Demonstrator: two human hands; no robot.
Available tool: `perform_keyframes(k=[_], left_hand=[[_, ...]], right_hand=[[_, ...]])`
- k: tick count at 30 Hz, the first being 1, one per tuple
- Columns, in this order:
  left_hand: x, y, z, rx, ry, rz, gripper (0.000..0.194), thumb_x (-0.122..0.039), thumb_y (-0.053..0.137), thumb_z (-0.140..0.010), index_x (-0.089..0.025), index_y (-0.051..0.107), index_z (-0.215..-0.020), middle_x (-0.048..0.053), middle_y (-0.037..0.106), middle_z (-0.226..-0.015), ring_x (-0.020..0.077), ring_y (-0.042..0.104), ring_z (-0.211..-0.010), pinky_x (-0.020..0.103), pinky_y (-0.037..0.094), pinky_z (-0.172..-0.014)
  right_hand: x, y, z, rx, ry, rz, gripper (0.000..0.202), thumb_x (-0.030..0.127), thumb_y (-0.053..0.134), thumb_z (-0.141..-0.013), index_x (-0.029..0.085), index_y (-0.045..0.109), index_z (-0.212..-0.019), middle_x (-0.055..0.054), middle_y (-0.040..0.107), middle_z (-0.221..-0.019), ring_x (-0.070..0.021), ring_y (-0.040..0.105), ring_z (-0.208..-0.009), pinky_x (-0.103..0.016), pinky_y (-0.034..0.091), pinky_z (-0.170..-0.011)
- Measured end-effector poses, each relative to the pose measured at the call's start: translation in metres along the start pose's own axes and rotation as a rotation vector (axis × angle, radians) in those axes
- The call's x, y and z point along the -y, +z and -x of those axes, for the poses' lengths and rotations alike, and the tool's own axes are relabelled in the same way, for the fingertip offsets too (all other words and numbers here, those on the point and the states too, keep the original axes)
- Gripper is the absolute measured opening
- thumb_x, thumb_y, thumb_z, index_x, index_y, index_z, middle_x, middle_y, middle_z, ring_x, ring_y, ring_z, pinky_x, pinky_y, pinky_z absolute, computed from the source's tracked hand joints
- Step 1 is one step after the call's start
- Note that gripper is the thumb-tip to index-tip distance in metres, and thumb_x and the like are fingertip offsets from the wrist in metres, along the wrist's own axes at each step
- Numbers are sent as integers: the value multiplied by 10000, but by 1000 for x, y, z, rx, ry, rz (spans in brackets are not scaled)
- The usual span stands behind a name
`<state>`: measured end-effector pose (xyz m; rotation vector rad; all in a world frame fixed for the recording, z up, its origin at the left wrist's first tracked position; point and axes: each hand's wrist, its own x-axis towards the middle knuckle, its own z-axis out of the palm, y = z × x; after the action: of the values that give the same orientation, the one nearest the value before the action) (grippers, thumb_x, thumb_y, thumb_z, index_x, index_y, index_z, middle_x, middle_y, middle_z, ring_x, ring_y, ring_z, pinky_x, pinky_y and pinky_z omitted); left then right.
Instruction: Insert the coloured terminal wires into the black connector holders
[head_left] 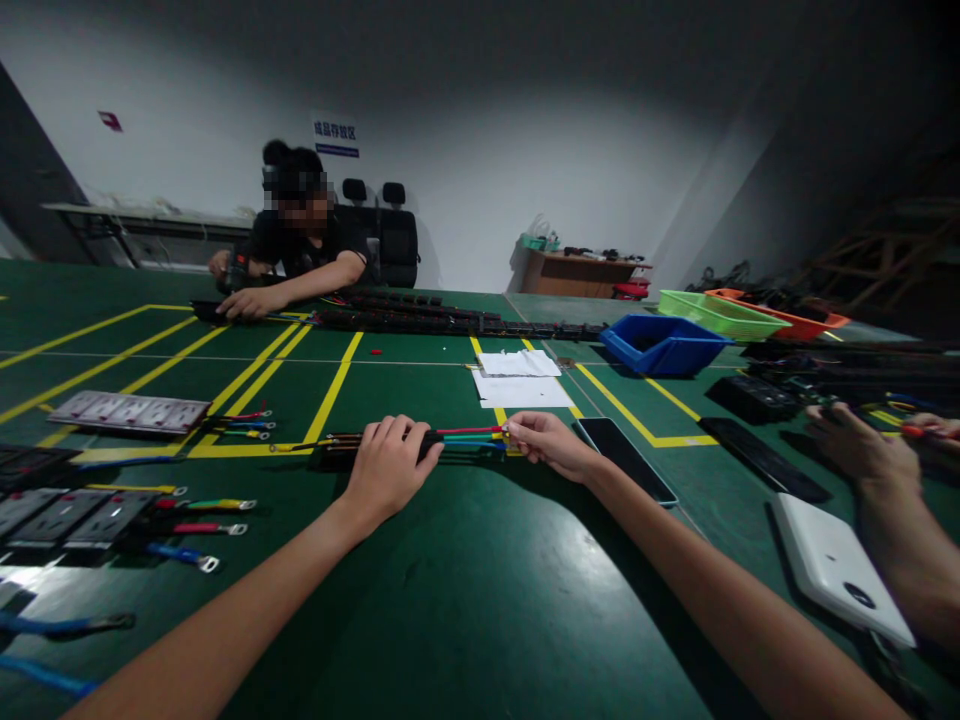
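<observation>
A green table, marked out with yellow tape, fills most of the view, and a blue bin stands on it. Beyond the bin rises a pale wall, with a brown desk against it to the bin's left; farther left, across the table, a co-worker in dark clothing leans over a long black strip that reaches toward the bin.

The wires lie nearer than the bin and to its left. The left hand bends over their dark covering, fingers nearly together and thumb out to the side (whether it grips or merely presses, I cannot tell). The right hand has thumb and forefinger pinched on the wire ends, its other fingers curled.

The wires are slim and straight, red and green among them. Just in front of the bin lies a flat, glossy phone with rounded corners; just left of the bin, thin white papers overlap. Well to the bin's left sits a silvery socket strip, while a light green bin stands right behind it, shallow and flared.
</observation>
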<state>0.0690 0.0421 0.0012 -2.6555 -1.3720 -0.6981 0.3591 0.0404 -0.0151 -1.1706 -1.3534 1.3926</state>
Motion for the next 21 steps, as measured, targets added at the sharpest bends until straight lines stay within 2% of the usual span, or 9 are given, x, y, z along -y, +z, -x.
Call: perform_keyframes(k=[6, 11, 14, 18, 21], left_hand=[[0, 0, 1, 1, 1, 2, 409, -461, 391, -1010, -176, 647, -1153, 107, 650, -1073, 273, 583, -1001, 450, 454, -875], [0, 0, 0, 10, 0, -2, 416, -464, 393, -1009, -172, 645, -1164, 113, 652, -1088, 280, 585, -1019, 458, 454, -886], [1, 0, 0, 13, 1, 5, 420, -468, 389, -1011, -172, 643, -1168, 113, 652, -1094, 279, 586, -1021, 461, 457, -887], [2, 1, 0, 11, 2, 14, 426, -475, 381, -1014, -172, 644, -1157, 111, 648, -1092, 272, 584, -1018, 455, 456, -887], [1, 1, 0, 4, 1, 5, 419, -471, 387, -1014, -171, 644, -1157, 111, 648, -1095, 272, 582, -1020, 449, 455, -884]], right_hand=[[1, 0, 0, -2, 7, -15, 397, 514, 831, -711, 172, 668, -831, 50, 524, -600, -57, 422, -493, -175, 309, -411], [2, 0, 3, 39, -23, -131, 414, 494, 855, -689, 194, 712, -935, 28, 584, -691, -65, 469, -540, -174, 355, -443], [4, 1, 4, 23, -34, -127, 380, 473, 864, -682, 195, 724, -901, 32, 578, -655, -69, 474, -535, -178, 366, -451], [17, 7, 4, -1, -57, -61, 350, 452, 858, -697, 189, 733, -890, 29, 590, -648, -66, 489, -537, -182, 393, -471], [34, 16, 4, -12, -92, 22, 371, 452, 834, -719, 184, 724, -951, 1, 642, -745, -81, 553, -576, -186, 435, -479]])
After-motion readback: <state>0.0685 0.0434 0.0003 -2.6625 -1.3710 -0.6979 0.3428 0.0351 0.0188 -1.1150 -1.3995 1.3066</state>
